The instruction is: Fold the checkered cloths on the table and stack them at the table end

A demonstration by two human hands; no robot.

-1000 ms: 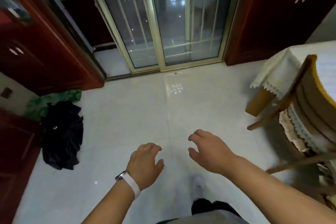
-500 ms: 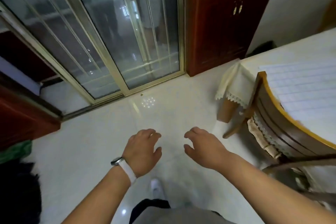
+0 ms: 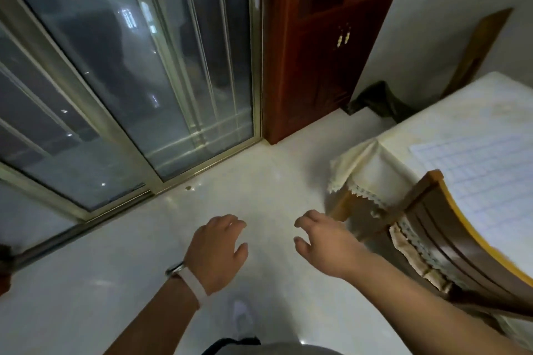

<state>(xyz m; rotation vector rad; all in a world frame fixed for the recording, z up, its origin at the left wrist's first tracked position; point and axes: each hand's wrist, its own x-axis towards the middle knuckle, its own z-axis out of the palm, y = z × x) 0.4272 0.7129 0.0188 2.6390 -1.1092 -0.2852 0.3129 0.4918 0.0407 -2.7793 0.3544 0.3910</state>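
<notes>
Both hands are out in front over the pale tiled floor (image 3: 259, 181), and neither is holding anything. The left hand (image 3: 219, 251), with a white band (image 3: 194, 287) on its wrist, has its fingers loosely curled and hanging down. The right hand (image 3: 323, 242) is just beside it, not touching, with its fingers loosely bent too and the thumb out.

The checkered cloth (image 3: 487, 176) is off to the right of the right hand and a bit beyond it. It's lying flat on the table (image 3: 372, 164), which has a cream lace-edged cover. A wooden chair (image 3: 444, 228) stands between the right hand and that cloth, close up to the table.

Ahead of the left hand there's a sliding glass door (image 3: 129, 81), and ahead of the right hand a dark red wooden cabinet (image 3: 317, 66). A white shoe (image 3: 242, 317) shows up blurry below the hands.
</notes>
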